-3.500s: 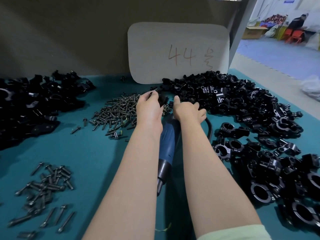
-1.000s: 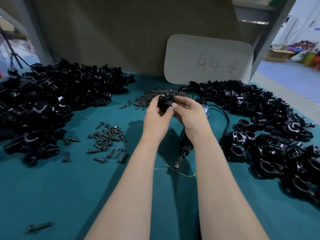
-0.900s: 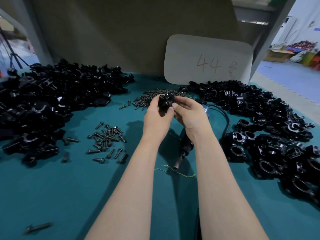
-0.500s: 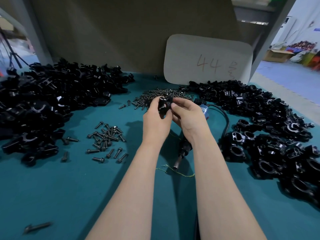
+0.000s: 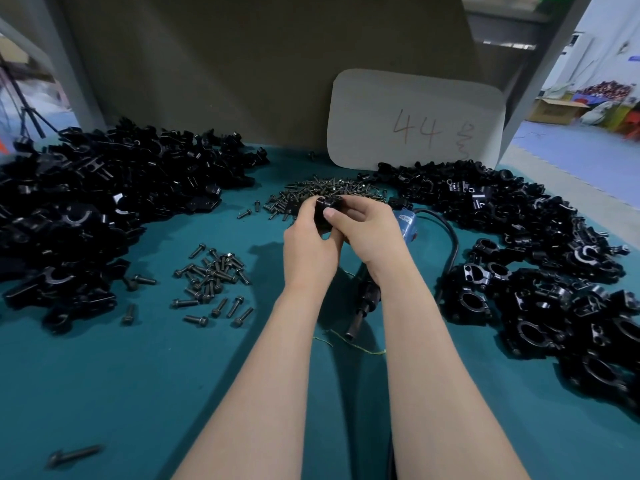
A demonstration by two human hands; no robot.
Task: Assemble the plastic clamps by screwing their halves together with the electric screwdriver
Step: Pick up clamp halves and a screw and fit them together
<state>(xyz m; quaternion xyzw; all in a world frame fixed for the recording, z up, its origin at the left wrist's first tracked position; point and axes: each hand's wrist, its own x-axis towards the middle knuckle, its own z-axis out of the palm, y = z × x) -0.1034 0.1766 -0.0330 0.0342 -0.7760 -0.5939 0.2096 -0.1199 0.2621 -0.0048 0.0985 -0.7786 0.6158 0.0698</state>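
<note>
Both forearms extended forward, hands raised above the counter (image 5: 104, 393) centre. Left hand (image 5: 308, 244) and right hand (image 5: 372, 233) meet, fingers curled, pinching one black clamp (image 5: 327, 211) between them. Electric screwdriver (image 5: 367, 296) lies on the counter beneath the right wrist, ungripped.

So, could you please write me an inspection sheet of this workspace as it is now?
Surface: teal mat.
Job's things: black clamp between both hands; electric screwdriver lying on the mat; clamp parts heaped left; clamps heaped right; rear screw pile; left screw pile.
Clutter: loose thread; stray screw.
Hands: left hand and right hand both grip the clamp.
Cables: black cable curves from the screwdriver.
Surroundings: white board marked 44; cardboard box far right.
</note>
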